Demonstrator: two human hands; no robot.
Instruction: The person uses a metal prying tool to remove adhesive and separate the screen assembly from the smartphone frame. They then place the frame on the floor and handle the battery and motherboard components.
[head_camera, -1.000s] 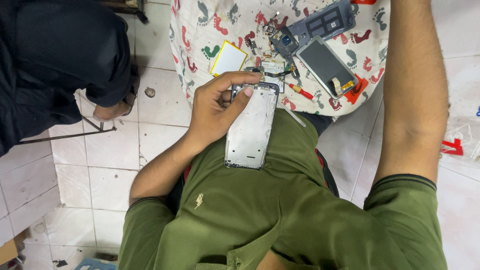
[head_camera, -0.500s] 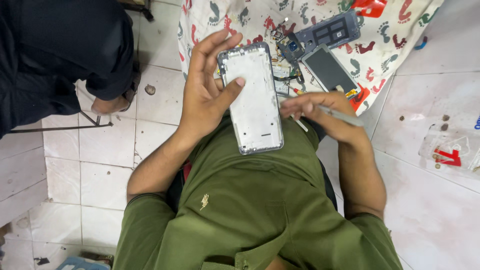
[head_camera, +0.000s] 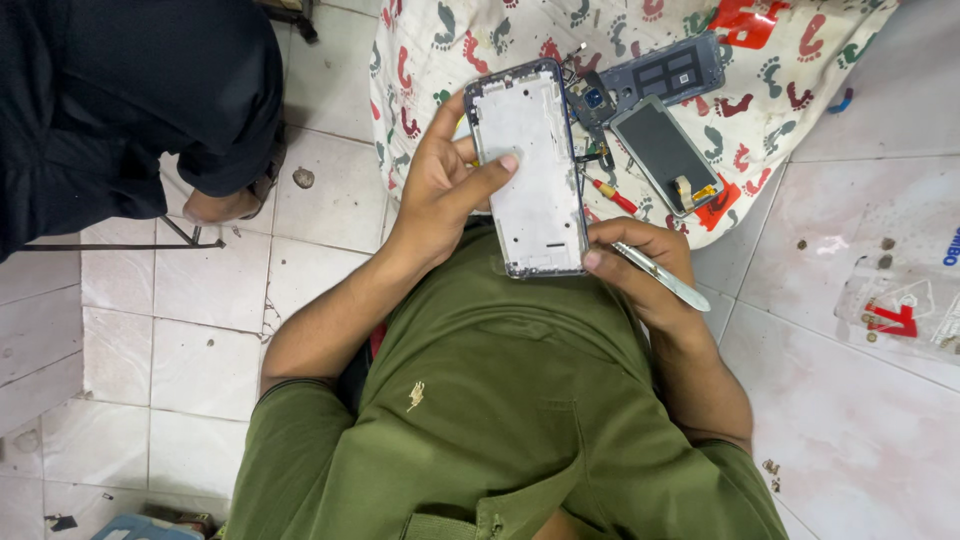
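Both hands gripping a bare phone frame above the lap.
Left hand (head_camera: 440, 185) fingers are clasping the phone frame (head_camera: 530, 165), thumb lying across it; right hand (head_camera: 640, 270) is pinching its lower corner while holding a silver tool (head_camera: 662, 277). Parts are lying on the patterned cloth (head_camera: 780, 90) beyond.

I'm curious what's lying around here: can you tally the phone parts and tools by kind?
Bare phone frames, held in left hand: 1
Screen panels on cloth: 1
Back covers: 1
Silver tools, in right hand: 1
Red-handled screwdrivers: 1
Total: 5
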